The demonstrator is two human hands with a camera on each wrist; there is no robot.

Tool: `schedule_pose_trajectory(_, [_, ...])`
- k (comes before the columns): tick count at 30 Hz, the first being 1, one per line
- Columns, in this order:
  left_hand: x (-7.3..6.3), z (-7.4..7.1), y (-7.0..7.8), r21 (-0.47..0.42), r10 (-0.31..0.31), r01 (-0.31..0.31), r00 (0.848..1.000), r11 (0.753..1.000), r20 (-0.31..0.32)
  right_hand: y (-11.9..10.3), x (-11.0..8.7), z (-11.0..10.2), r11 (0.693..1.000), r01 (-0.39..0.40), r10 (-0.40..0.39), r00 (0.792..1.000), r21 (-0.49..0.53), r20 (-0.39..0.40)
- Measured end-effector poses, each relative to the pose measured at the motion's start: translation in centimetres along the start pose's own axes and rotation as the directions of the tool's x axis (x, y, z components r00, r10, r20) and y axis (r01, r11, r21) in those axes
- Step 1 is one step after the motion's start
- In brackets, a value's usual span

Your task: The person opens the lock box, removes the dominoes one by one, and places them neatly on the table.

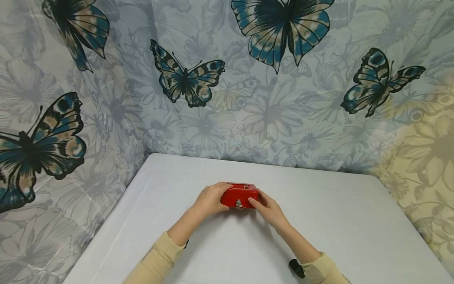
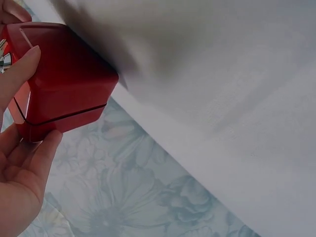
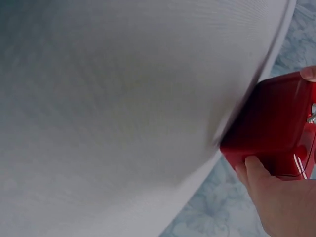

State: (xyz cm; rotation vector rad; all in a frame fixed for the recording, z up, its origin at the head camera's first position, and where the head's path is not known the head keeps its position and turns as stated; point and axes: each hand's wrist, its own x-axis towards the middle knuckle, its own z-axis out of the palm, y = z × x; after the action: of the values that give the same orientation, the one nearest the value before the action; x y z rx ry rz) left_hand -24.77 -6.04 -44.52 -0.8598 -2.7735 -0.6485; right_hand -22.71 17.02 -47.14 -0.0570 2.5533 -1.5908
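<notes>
A small glossy red box (image 1: pixel 239 196) sits at the middle of the white table, its silver latch (image 1: pixel 239 204) facing the person. On its top lies a thin metal handle (image 1: pixel 245 186). My left hand (image 1: pixel 210 199) grips the left end, thumb at the front and fingers over the top edge. At the right end, my right hand (image 1: pixel 271 211) holds it with the thumb on the front face. A dark lid seam runs round the box (image 2: pixel 74 74) in the left wrist view. The right wrist view shows fingers (image 3: pixel 256 170) against the box's side.
White cloth covers the table (image 1: pixel 337 221), whose back edge meets a butterfly-patterned fabric backdrop (image 1: pixel 276 114). Similar fabric hangs at the left and right. A black wrist device (image 1: pixel 296 268) sits beside the right sleeve (image 1: pixel 322 268).
</notes>
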Motion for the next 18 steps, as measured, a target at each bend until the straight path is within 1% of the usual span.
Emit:
schedule_pose_trajectory(3, [-0.3, 0.1, 0.2, 0.047, 0.030, -0.029, 0.999, 0.998, -0.021, 0.1, 0.0, 0.1, 1.000, 0.014, -0.014, 1.000, 0.010, 0.007])
schedule_pose_trajectory(6, [-0.7, 0.3, 0.4, 0.079, 0.051, -0.048, 0.998, 0.996, -0.038, 0.2, 0.0, 0.1, 1.000, 0.023, -0.023, 1.000, 0.019, -0.001])
schedule_pose_trajectory(9, [-1.0, 0.5, 0.6, 0.110, 0.055, -0.050, 0.998, 0.993, -0.042, 0.2, 0.0, 0.2, 0.999, 0.029, -0.029, 1.000, 0.045, -0.005])
schedule_pose_trajectory(12, [-1.3, 0.7, 0.8, 0.130, 0.045, -0.039, 0.998, 0.991, -0.041, 0.2, -0.1, 0.2, 0.995, 0.026, -0.026, 1.000, 0.094, -0.004])
schedule_pose_trajectory(15, [-1.6, 1.0, 0.8, 0.127, 0.039, -0.032, 0.998, 0.991, -0.049, 0.1, -0.4, 0.2, 0.991, 0.025, -0.026, 1.000, 0.130, 0.002])
schedule_pose_trajectory(18, [-1.8, 1.3, 0.8, 0.080, 0.028, -0.023, 0.998, 0.997, -0.063, 0.2, -0.6, 0.3, 0.991, 0.027, -0.027, 1.000, 0.130, -0.002])
